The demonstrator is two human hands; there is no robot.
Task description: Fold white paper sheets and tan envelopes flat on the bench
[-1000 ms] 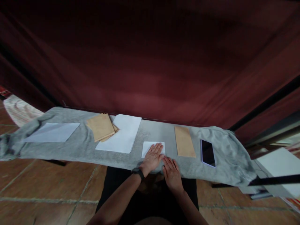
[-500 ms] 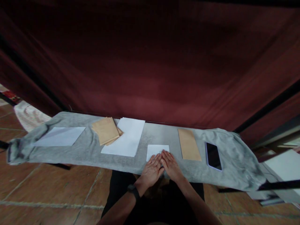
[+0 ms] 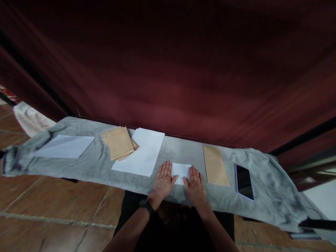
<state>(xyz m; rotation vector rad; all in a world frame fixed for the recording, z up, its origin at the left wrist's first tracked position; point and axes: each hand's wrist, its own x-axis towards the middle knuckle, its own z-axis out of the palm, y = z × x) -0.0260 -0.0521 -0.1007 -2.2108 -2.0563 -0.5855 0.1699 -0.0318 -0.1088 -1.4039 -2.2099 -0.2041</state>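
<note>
A small white sheet of paper [image 3: 181, 169], looking folded, lies flat on the grey cloth between my two hands. My left hand [image 3: 163, 179] rests palm down at its left edge, fingers stretched out and the thumb touching the paper. At the right edge, my right hand [image 3: 195, 184] also lies flat with fingers extended and its thumb reaching onto the sheet. Neither hand grasps anything. To the right of my right hand is a brown envelope [image 3: 216, 166]. A stack of larger white paper [image 3: 146, 154] lies left of my left hand.
Several brown envelopes [image 3: 119, 141] overlap the white stack's left side. A single white sheet [image 3: 65, 146] lies at the far left of the cloth-covered table [image 3: 91, 171]. A phone [image 3: 244, 182] in a purple case lies at the right. Dark red fabric [image 3: 168, 87] hangs behind the table.
My hands, earlier together over the lower part of the small paper, have slid apart to its left and right edges. The view has tilted slightly.
</note>
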